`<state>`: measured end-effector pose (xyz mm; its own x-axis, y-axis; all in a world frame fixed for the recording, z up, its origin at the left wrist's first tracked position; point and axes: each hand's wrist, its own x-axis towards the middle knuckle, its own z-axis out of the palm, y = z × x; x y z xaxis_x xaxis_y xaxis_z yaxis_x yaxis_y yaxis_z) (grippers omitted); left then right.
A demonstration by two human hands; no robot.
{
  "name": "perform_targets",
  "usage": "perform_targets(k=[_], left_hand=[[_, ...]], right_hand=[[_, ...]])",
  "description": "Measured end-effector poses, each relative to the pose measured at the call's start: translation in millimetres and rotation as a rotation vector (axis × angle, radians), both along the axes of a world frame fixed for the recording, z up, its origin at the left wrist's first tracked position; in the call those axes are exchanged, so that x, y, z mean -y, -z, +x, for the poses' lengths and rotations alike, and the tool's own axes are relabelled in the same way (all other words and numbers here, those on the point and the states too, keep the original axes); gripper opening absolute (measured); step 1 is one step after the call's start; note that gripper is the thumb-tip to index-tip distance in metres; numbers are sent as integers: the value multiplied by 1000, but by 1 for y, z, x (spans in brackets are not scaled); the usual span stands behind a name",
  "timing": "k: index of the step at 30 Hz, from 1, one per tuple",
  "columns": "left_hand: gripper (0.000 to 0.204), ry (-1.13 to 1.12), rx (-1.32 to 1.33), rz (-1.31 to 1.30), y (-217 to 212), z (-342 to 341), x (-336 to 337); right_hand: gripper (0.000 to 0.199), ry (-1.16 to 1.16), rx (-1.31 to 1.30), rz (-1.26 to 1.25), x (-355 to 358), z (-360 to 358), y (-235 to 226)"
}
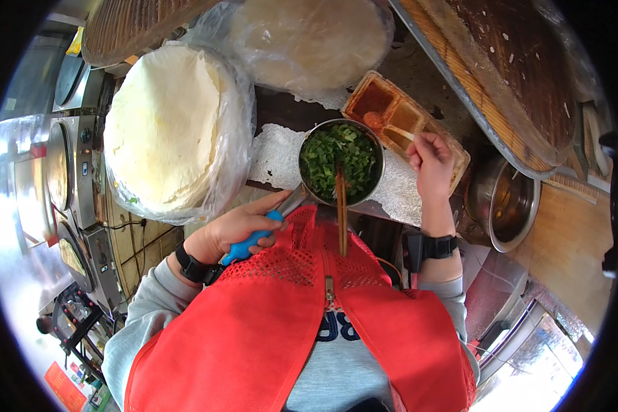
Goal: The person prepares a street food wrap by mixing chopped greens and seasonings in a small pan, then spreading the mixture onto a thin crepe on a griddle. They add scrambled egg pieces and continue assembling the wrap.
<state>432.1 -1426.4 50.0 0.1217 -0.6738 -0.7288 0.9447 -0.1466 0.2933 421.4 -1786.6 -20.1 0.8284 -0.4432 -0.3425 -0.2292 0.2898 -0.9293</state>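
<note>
Holding the steel pan (341,162) of chopped greens by its blue handle (248,245), our left hand (235,228) is wrapped tight; 2 chopsticks (340,209) lie across it, pointing toward us. Just right, our right hand (430,163) pinches a spoon (390,127) in the sauce tray (460,159).

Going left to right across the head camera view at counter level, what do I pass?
Stack of round flat wrappers in a clear bag → left hand on the blue handle → metal pot of chopped greens with chopsticks → right hand holding a spoon over the sauce tray → empty steel bowl.
</note>
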Motion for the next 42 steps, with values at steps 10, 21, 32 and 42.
perform_targets(k=[10, 21, 32, 42], left_hand=[[75, 34, 44, 5, -1, 1, 2], [70, -29, -36, 3, -4, -1, 5], [70, -47, -39, 25, -7, -2, 7], [76, 34, 91, 4, -1, -4, 6]], right_hand=[[5, -133, -112, -278, -19, -39, -24], [6, -186, 42, -121, -13, -34, -16], [6, -182, 88, -283, -13, -38, -18], [5, -15, 270, -944, -8, -23, -2]])
